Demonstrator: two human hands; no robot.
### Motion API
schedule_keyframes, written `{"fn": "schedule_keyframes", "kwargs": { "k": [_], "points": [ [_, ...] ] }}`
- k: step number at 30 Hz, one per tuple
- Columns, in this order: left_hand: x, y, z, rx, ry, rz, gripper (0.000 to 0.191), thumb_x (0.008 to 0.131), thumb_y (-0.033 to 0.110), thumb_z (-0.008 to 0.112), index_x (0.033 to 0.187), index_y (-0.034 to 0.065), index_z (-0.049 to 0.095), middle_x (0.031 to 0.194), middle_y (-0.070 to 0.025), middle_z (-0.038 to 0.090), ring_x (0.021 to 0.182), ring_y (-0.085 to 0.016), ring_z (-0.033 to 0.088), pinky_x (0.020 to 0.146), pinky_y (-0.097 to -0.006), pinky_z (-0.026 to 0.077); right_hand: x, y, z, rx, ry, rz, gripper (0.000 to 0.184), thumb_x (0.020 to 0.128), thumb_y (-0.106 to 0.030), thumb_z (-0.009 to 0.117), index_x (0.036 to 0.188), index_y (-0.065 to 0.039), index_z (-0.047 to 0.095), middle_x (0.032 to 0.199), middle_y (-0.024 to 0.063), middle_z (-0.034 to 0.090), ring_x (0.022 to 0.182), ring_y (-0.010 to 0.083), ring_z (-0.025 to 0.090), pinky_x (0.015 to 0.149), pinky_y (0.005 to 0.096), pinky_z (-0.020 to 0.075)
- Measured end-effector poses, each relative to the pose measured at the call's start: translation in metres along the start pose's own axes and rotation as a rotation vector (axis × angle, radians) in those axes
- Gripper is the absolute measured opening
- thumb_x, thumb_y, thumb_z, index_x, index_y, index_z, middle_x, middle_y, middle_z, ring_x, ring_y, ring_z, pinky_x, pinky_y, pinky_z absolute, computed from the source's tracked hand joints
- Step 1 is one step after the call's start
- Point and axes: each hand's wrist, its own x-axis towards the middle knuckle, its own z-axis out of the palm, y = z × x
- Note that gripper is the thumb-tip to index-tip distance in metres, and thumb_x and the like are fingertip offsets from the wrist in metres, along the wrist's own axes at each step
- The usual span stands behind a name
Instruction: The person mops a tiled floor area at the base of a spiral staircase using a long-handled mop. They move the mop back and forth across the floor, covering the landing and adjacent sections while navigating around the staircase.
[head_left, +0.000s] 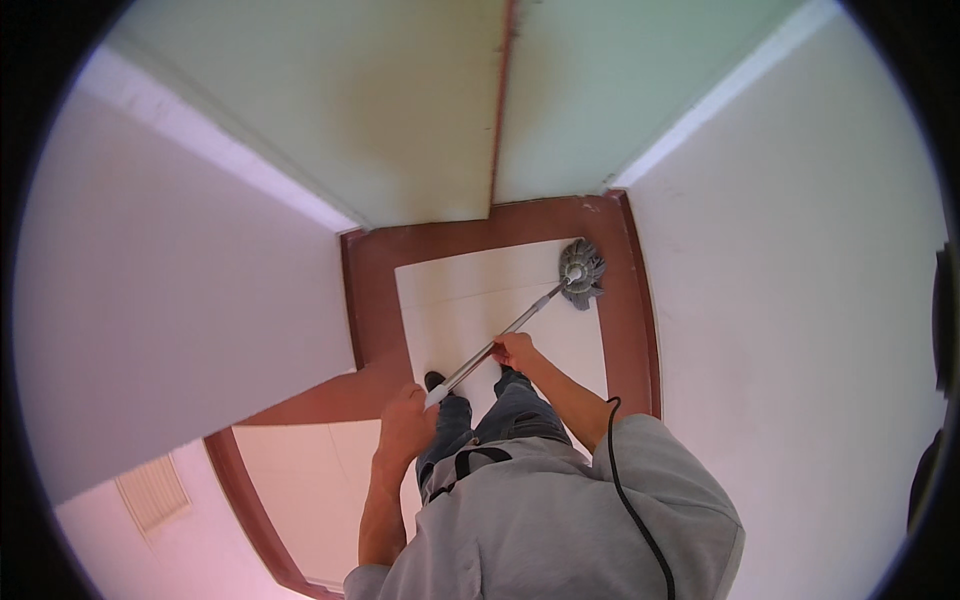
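A mop with a metal pole (472, 363) slants across the floor in front of me, from lower left to upper right. My left hand (409, 421) is closed around the white grip (436, 395) at the pole's upper end. Farther down, my right hand (515, 351) grips the pole near its middle. The grey mop head (581, 271) rests on the floor at the far right, its strands spread over the edge between the white tiles (480, 285) and the red-brown border (624, 330).
Pale double doors (420, 112) with a reddish gap rise ahead. White walls stand at the left (187, 247) and right (780, 300), with red-brown skirting (646, 315) below. At lower left, the floor (307, 480) continues around the wall's corner. A black cord (622, 487) hangs over my right sleeve.
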Motion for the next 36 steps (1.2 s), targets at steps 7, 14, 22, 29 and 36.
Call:
{"fn": "schedule_keyframes", "kwargs": {
  "k": [7,14,22,29,36],
  "points": [
    [-0.106,-0.046,-0.052,0.096,0.181,-0.213,0.015,0.085,0.007,0.072,0.094,-0.0041,0.068,0.105,-0.0208,0.067,0.099,-0.042,0.064,0.088,-0.0512,0.051,-0.028,0.075,0.112,-0.269,-0.120,0.037,0.013,0.092,-0.010,0.073,0.095,0.000,0.067,0.091,0.0142,0.073,0.079,0.0284,0.073,0.065,0.0421,0.0606],
    [-0.201,-0.084,-0.073,0.021,0.351,-0.428,0.016,0.087,0.008,0.072,0.097,-0.0044,0.067,0.108,-0.0218,0.068,0.099,-0.043,0.065,0.085,-0.0501,0.053,-0.066,0.148,0.216,-0.551,-0.179,0.066,0.010,0.094,-0.014,0.074,0.093,-0.005,0.070,0.088,0.0106,0.074,0.076,0.0237,0.073,0.066,0.0362,0.0611],
    [-0.245,-0.111,-0.086,-0.125,0.587,-0.569,0.015,0.092,0.009,0.070,0.099,-0.0035,0.066,0.110,-0.0221,0.068,0.093,-0.044,0.067,0.079,-0.0507,0.054,-0.098,0.180,0.297,-0.643,-0.334,-0.040,0.015,0.088,-0.007,0.078,0.081,0.004,0.069,0.074,0.0149,0.070,0.057,0.0230,0.068,0.045,0.0331,0.0546],
    [-0.230,-0.136,-0.063,-0.142,0.636,-0.631,0.019,0.094,0.014,0.070,0.101,-0.0029,0.065,0.109,-0.0223,0.068,0.093,-0.045,0.067,0.079,-0.0519,0.053,-0.073,0.170,0.341,-0.780,-0.423,-0.132,0.017,0.086,-0.007,0.078,0.077,0.003,0.069,0.069,0.0136,0.069,0.052,0.0210,0.064,0.042,0.0315,0.0501],
    [-0.274,-0.122,-0.070,-0.285,0.620,-0.777,0.015,0.089,0.011,0.072,0.089,-0.0044,0.069,0.100,-0.0216,0.069,0.090,-0.043,0.067,0.079,-0.0490,0.053,-0.080,0.234,0.340,-0.925,-0.601,-0.053,0.016,0.087,-0.009,0.078,0.081,-0.001,0.066,0.074,0.0125,0.069,0.055,0.0206,0.066,0.042,0.0320,0.0516]
  ]
}}
